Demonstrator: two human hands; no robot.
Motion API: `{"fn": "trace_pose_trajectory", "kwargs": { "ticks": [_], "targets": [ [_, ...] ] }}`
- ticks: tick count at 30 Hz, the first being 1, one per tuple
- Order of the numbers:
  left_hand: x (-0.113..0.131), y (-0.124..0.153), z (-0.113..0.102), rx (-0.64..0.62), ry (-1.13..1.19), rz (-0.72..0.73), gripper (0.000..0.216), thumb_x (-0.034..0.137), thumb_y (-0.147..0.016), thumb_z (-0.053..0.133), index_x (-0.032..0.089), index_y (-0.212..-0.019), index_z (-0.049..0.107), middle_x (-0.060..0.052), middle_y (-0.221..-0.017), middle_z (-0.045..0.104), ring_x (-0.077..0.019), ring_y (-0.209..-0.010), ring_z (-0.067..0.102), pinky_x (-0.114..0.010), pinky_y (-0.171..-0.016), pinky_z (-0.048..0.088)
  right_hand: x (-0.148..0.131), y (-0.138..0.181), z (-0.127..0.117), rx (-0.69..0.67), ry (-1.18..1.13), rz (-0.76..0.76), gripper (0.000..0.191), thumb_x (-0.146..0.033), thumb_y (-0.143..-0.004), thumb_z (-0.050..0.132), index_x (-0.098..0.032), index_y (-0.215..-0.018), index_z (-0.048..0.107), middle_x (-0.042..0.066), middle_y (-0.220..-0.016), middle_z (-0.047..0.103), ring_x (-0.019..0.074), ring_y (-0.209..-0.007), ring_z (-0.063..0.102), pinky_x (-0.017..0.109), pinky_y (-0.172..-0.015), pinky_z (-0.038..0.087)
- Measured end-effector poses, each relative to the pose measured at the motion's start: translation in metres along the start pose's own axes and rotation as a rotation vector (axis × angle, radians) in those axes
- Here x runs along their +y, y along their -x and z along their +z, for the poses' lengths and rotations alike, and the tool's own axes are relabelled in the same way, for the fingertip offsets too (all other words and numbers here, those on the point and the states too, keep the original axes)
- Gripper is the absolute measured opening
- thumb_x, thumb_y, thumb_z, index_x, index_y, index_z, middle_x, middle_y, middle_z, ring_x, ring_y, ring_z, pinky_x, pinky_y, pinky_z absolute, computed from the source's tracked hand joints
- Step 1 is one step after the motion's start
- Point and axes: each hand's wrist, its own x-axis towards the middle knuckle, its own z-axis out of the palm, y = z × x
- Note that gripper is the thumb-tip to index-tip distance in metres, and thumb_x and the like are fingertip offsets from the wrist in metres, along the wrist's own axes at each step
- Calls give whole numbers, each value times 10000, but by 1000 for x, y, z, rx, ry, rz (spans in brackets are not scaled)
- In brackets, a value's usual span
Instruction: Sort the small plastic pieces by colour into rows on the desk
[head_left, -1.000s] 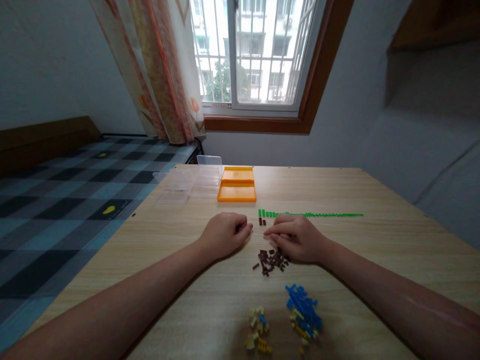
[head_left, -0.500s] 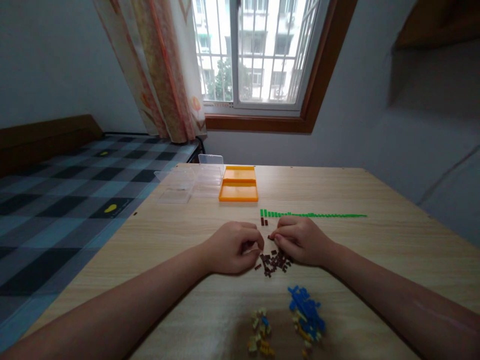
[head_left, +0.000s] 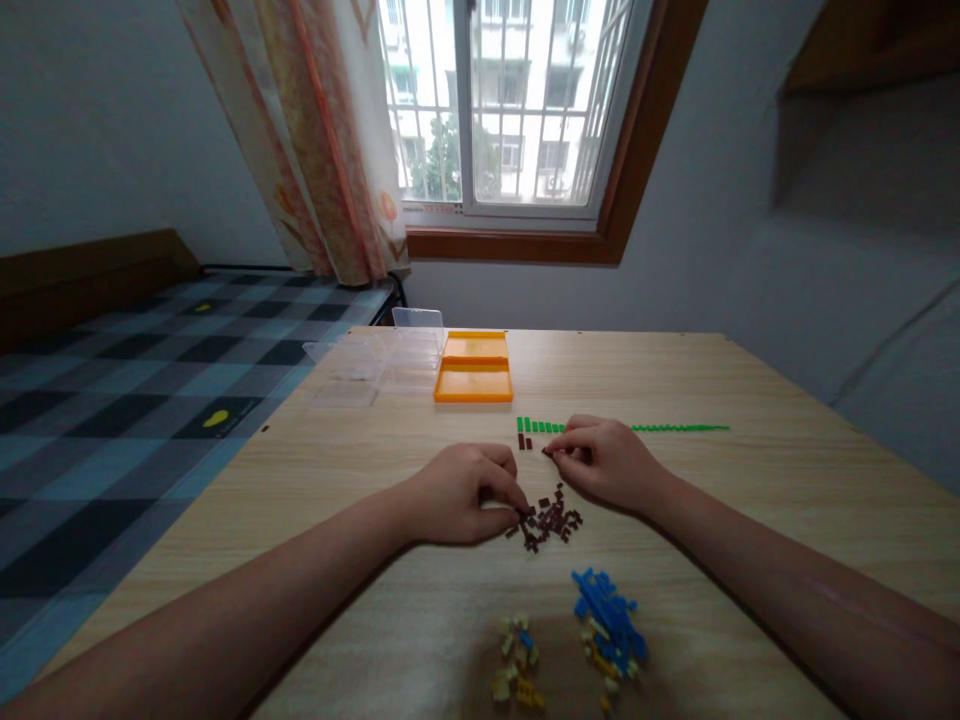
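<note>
Daylight from a barred window (head_left: 531,110) reached a pale wooden table (head_left: 750,520), with a checked bed (head_left: 150,370) to its left. From the head view, a green row (head_left: 679,428) stretched left to right; just nearer its left end lay two brown pieces (head_left: 521,441), the left one's long axis toward the window. Beside them, the right hand (head_left: 611,460) pinched a small dark piece (head_left: 546,451), its direction unclear. The left hand (head_left: 461,492) had thumb and forefinger drawn together at the brown pile (head_left: 553,520); whether they gripped anything, I couldn't tell.

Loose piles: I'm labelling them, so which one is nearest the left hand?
The dark brown pile, right at the left hand; the mostly blue pile and the yellowish pile lie farther off, below it.
</note>
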Motion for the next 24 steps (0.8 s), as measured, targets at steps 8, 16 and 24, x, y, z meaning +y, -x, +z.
{"fn": "trace_pose_trajectory", "kwargs": {
  "ticks": [8, 16, 24],
  "targets": [
    [1, -3, -2, 12, -13, -41, 127, 202, -803, 715, 220, -890, 805, -18, -827, 651, -115, -685, 602, -224, -640, 457, 2, 0, 1, -11, -13, -14, 177, -164, -842, 648, -237, -883, 805, 19, -781, 677, 123, -641, 587, 237, -594, 404],
    [4, -6, 0, 107, -90, -129, 117, 154, -813, 635, 188, -839, 744, -25, -831, 639, -132, -696, 590, -235, -630, 453, 1, -7, 6, -6, 54, -3, 158, -240, -922, 645, -237, -921, 803, 30, -816, 701, 141, -691, 617, 262, -641, 420],
    [1, -6, 5, 121, -201, -162, 143, 207, -866, 626, 201, -857, 769, -35, -849, 668, -146, -721, 622, -246, -643, 457, -5, -7, 9, -3, 72, 31, 192, -241, -945, 613, -233, -971, 804, 41, -826, 716, 166, -745, 649, 275, -666, 439]
  ]
}}
